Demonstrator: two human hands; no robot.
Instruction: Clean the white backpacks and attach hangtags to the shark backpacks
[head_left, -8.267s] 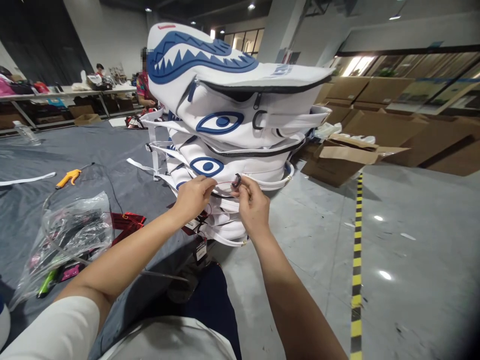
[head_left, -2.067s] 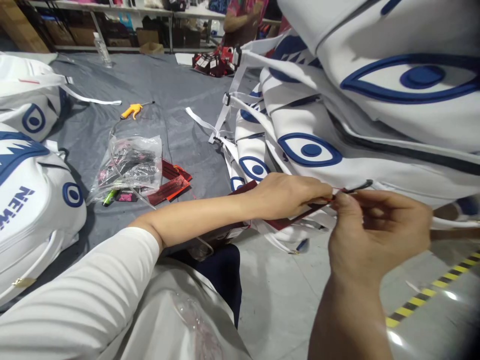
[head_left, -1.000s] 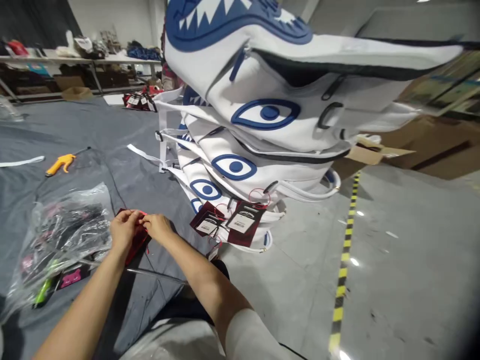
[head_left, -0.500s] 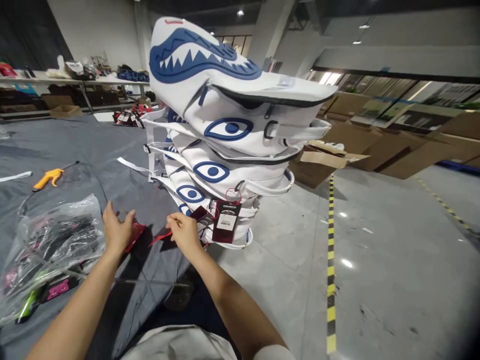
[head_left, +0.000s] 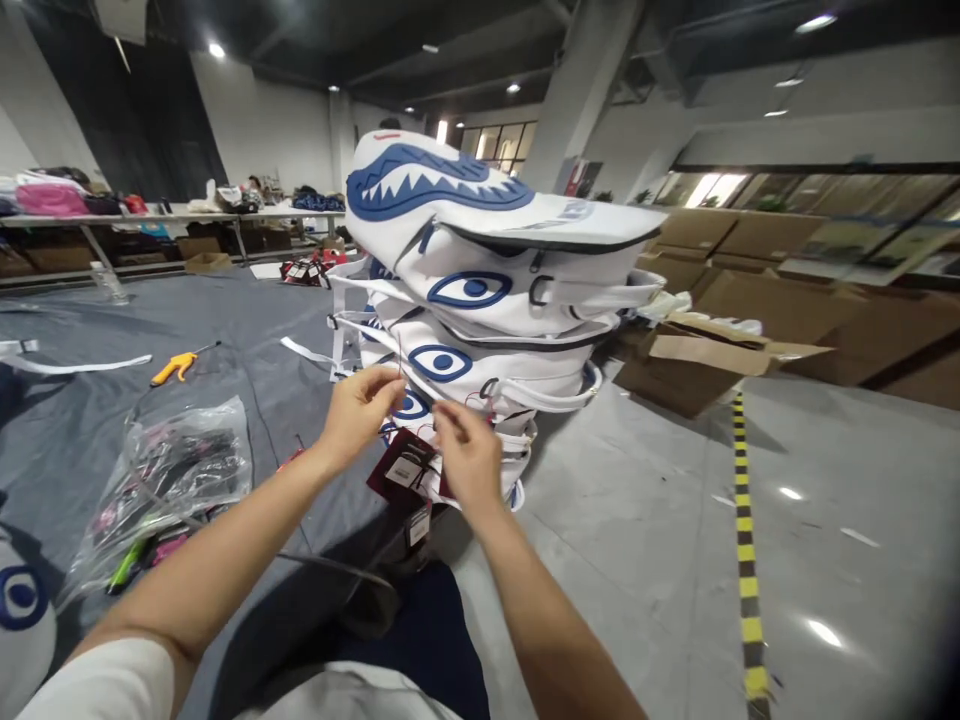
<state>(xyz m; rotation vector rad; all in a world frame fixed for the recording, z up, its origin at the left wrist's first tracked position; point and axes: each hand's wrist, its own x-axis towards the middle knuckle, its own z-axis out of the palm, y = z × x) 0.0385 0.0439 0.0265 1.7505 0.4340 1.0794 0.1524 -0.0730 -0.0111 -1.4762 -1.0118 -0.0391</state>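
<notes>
Two bare hands raised together before a stack of white backpacks (head_left: 510,300) printed with blue eyes and shark teeth. Left hand (head_left: 361,408) with fingertips pinched shut, seemingly on a thin red string, too fine to make out for certain, just in front of the lower eye print. Right hand (head_left: 469,458) slightly lower and nearer, fingers curled inward and thumb meeting them, closed down close above a dark red hang tag (head_left: 401,468); whether actually gripping the tag or its string, cannot tell. Tag hanging against the lower front of the stack, white label facing outward, between the two hands and a little below them. Another small tag (head_left: 418,524) dangling beneath it.

Stack standing at the edge of a grey floor sheet (head_left: 247,330), white straps (head_left: 330,355) trailing off its left side. On the sheet to the left, a clear plastic bag (head_left: 172,475) of mixed small items, near the left forearm. Farther back, a yellow air blow gun (head_left: 174,368) lying flat, well apart from both hands. Part of another white backpack (head_left: 22,610) at the lower left corner. Open cardboard boxes (head_left: 705,355) to the right behind the stack, beside a yellow-and-black floor tape line (head_left: 744,520). Long tables (head_left: 150,220) with goods along the far left wall.
</notes>
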